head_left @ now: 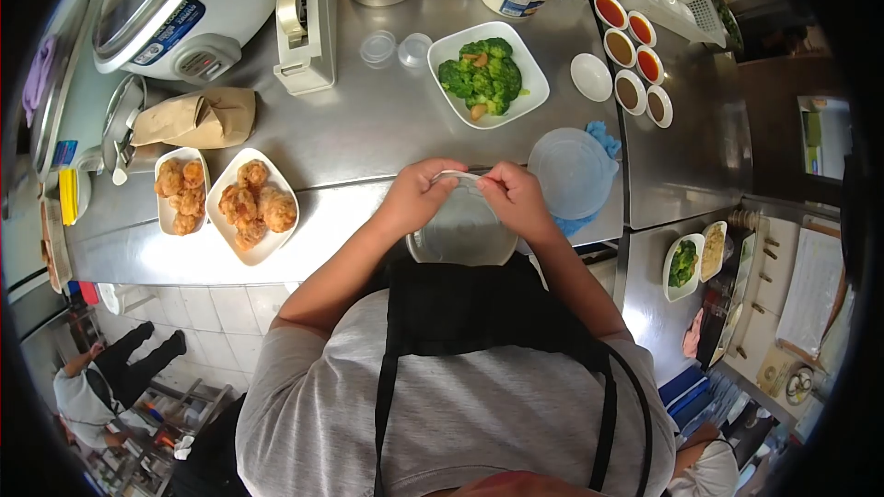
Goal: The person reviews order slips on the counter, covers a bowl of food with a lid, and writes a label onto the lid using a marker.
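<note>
My left hand (pixel 419 195) and my right hand (pixel 517 201) meet at the counter's front edge, each with thumb and fingers pinched on the far rim of a clear plastic tub (pixel 462 232). The tub sits close against the black apron, and nothing can be made out inside it. Just right of my right hand, a round translucent lid (pixel 569 170) lies over a blue cloth (pixel 603 138). Beyond the hands stands a white square bowl (pixel 537 92) of broccoli (pixel 493 74).
Two white dishes (pixel 221 232) of golden fried pieces and a paper bag (pixel 226 120) are at left, near a rice cooker (pixel 198 14) and tape dispenser (pixel 308 41). Several sauce cups (pixel 619 46) stand at right. Another person (pixel 97 387) is behind at lower left.
</note>
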